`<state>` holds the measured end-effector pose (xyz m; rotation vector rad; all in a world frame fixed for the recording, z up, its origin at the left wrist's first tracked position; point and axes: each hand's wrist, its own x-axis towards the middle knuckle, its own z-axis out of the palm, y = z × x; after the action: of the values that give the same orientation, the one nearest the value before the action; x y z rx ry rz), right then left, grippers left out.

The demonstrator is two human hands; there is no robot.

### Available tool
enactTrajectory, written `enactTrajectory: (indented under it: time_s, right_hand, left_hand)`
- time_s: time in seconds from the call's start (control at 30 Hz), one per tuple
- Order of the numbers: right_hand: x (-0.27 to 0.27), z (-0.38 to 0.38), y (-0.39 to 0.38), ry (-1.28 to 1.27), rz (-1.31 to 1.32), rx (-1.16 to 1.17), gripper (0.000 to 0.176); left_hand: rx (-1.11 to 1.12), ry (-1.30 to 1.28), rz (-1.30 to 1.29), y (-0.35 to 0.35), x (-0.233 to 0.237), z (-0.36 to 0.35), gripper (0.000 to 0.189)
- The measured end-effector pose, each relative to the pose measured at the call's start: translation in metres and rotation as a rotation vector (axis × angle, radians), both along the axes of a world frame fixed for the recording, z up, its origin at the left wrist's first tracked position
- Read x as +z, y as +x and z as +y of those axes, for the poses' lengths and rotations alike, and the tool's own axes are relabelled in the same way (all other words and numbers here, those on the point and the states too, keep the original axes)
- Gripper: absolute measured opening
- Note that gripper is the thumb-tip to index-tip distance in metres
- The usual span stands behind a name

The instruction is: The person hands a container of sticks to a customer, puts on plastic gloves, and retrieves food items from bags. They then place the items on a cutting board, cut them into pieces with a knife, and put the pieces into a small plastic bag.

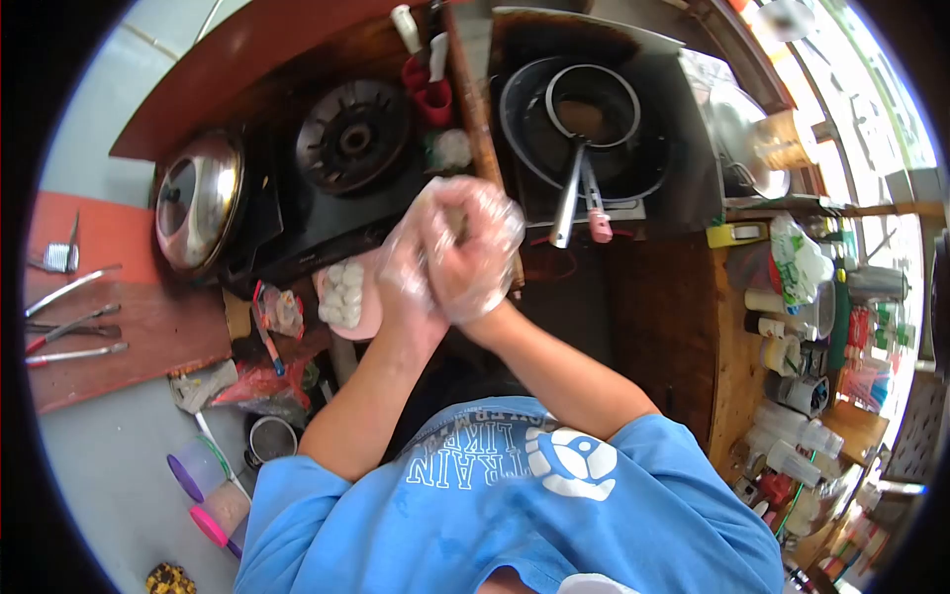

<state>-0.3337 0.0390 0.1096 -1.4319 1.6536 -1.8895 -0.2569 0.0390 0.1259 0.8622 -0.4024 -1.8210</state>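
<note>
My two hands meet in front of my chest, each in a thin clear plastic glove. My left hand (pixel 408 259) curves against my right hand (pixel 473 259), fingers bent and palms close together. Whatever sits between them is mostly hidden; only a small dull patch shows in the gap. Just below and left of my left hand, white rounded balls (pixel 342 295) are grouped on a pink plate (pixel 367 322). Beyond my fingertips lies a clear plastic bag or wrap (pixel 450 149).
A gas burner (pixel 354 139) and a lidded pot (pixel 198 201) stand at the left. On the right, a dark wok (pixel 520 124) holds a strainer (pixel 594 71) and handled utensils. Tongs (pixel 84 354) lie on the far-left board; crowded shelves (pixel 727 337) line the right.
</note>
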Motion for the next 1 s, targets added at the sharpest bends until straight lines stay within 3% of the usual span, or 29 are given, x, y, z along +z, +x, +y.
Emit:
enactTrajectory:
  time_s: [0.1,0.17,0.23,0.3,0.33,0.37,0.43,0.5,0.53,0.57,0.6,0.63,0.67,0.7,0.77,0.8,0.83,0.87,0.9,0.97,1.0]
  right_hand:
    - [-0.018,-0.04,-0.071,0.096,0.135,-0.268,0.017]
    - [-0.049,-0.072,-0.115,0.275,0.015,-0.323,0.026]
    - [-0.091,-0.101,-0.153,0.561,-0.174,-0.274,0.035]
    - [-0.116,-0.116,-0.177,0.756,-0.094,-0.325,0.038]
    - [-0.144,-0.127,-0.188,0.719,-0.09,-0.286,0.046]
    - [-0.185,-0.153,-0.217,0.778,0.254,-0.096,0.049]
    - [-0.143,-0.135,-0.208,0.816,-0.075,-0.097,0.057]
    - [-0.137,-0.146,-0.225,0.861,0.25,-0.02,0.059]
    - [-0.106,-0.145,-0.227,0.912,0.322,0.051,0.059]
    - [-0.118,-0.157,-0.245,0.893,0.591,0.153,0.055]
    - [-0.082,-0.143,-0.239,0.974,0.401,0.127,0.057]
    - [-0.083,-0.138,-0.243,0.805,0.421,0.064,0.046]
    - [-0.083,-0.136,-0.25,0.667,0.264,0.038,0.045]
    - [-0.021,-0.109,-0.233,0.708,0.369,0.015,0.051]
    - [0.031,-0.078,-0.221,0.596,0.364,0.09,0.052]
    - [0.03,-0.07,-0.224,0.453,0.257,0.171,0.045]
    - [0.033,-0.065,-0.226,0.305,0.345,0.197,0.039]
    - [0.043,-0.052,-0.225,0.153,0.626,0.244,0.036]
    - [0.071,-0.036,-0.189,0.269,0.446,0.155,0.033]
    - [0.093,-0.015,-0.14,0.208,0.52,0.124,0.03]
    - [0.1,-0.003,-0.107,0.239,0.361,0.187,0.029]
  left_hand:
    - [-0.116,-0.03,0.04,-0.078,-0.022,-0.05,0.03]
    - [-0.174,-0.006,0.038,-0.131,-0.066,-0.097,0.022]
    - [-0.385,0.016,0.108,-0.173,-0.099,-0.128,0.023]
    - [-0.301,0.1,0.015,-0.215,-0.167,-0.179,0.027]
    - [-0.205,0.196,-0.082,-0.225,-0.189,-0.189,0.031]
    - [-0.137,0.177,-0.254,-0.228,-0.156,-0.176,0.043]
    - [-0.15,0.091,-0.382,-0.23,-0.156,-0.183,0.052]
    - [-0.196,0.135,-0.426,-0.217,-0.117,-0.173,0.061]
    - [-0.136,0.058,-0.651,-0.21,-0.099,-0.167,0.07]
    - [-0.133,-0.031,-0.75,-0.198,-0.091,-0.169,0.059]
    - [-0.163,-0.071,-0.684,-0.183,-0.071,-0.162,0.06]
    - [-0.181,-0.11,-0.623,-0.162,-0.055,-0.156,0.061]
    - [-0.242,-0.201,-0.732,-0.142,-0.087,-0.178,0.062]
    - [-0.227,-0.236,-0.538,-0.106,-0.043,-0.141,0.058]
    - [-0.115,-0.331,-0.176,-0.04,-0.039,-0.101,0.052]
    - [-0.112,-0.433,-0.203,0.001,-0.044,-0.079,0.05]
    - [-0.115,-0.532,-0.233,0.046,-0.055,-0.052,0.048]
    - [-0.006,-0.475,-0.208,0.079,-0.065,-0.023,0.037]
    - [0.097,-0.42,-0.177,0.109,-0.079,0.004,0.027]
    - [0.087,-0.146,-0.634,0.186,-0.129,0.049,0.027]
    - [0.017,-0.117,-1.034,0.218,-0.136,0.069,0.027]
